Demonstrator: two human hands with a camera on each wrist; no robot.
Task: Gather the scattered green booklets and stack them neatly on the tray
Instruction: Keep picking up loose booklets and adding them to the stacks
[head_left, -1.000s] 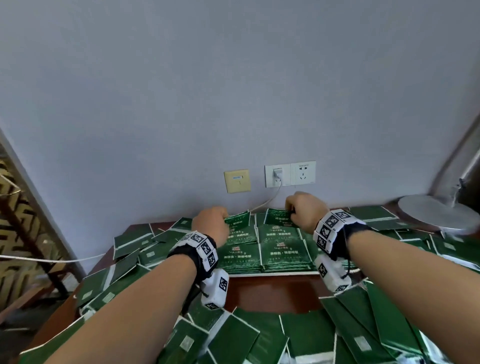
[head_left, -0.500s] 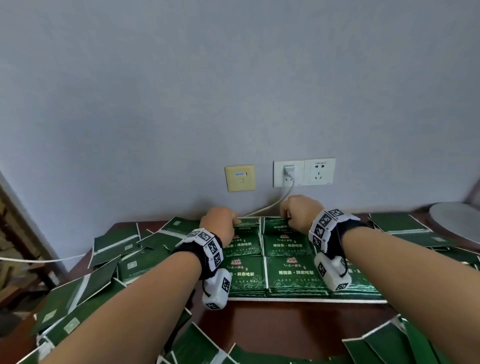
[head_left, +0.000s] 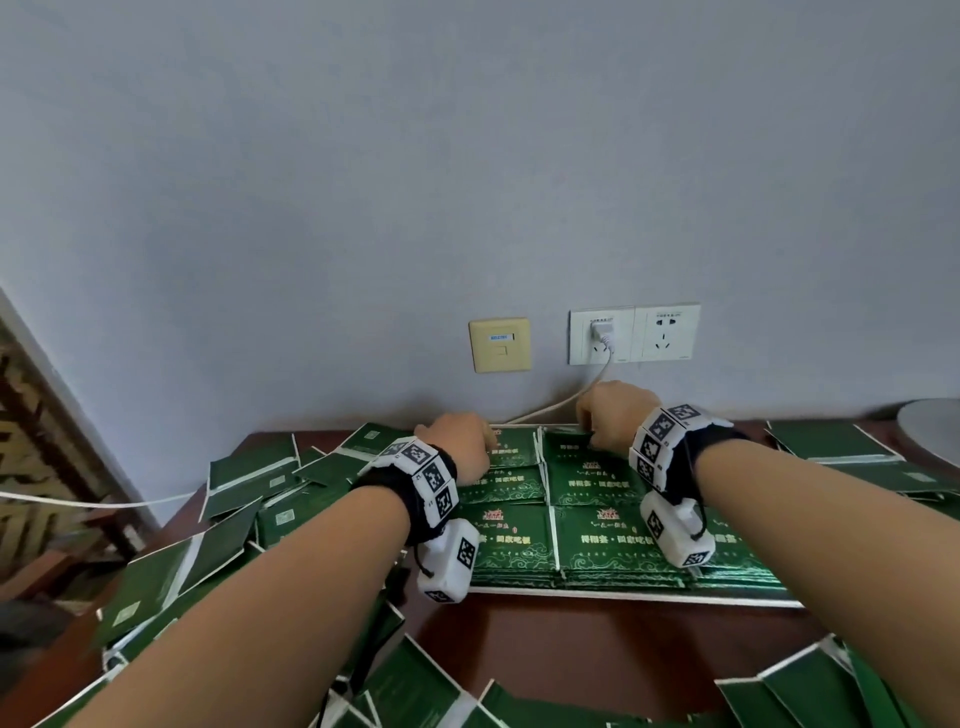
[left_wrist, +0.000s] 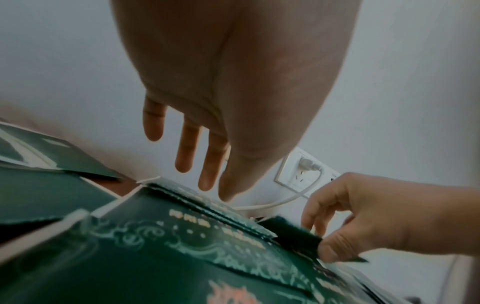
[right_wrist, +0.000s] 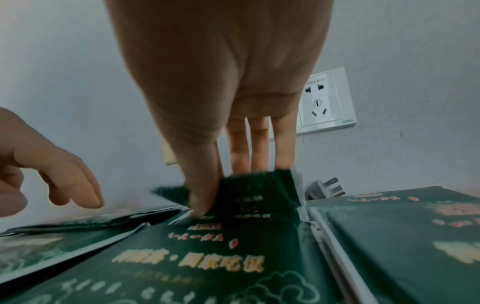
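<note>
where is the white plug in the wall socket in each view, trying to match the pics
Head: the white plug sits in the left socket, above and between the two hands.
Left wrist: the plug is right of centre, just above the right hand.
Right wrist: not in view; only the empty socket shows.
Shared landmark: the right hand pinching a green booklet.

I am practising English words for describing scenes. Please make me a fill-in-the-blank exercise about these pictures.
1. The right hand pinches the far edge of a ____ paper booklet.
2. The left hand holds ____; its fingers are straight.
3. A white cable is plugged into the ____ of the two white wall sockets.
4. The stacked booklets lie on a flat white ____.

Missing words: green; nothing; left; tray
</note>
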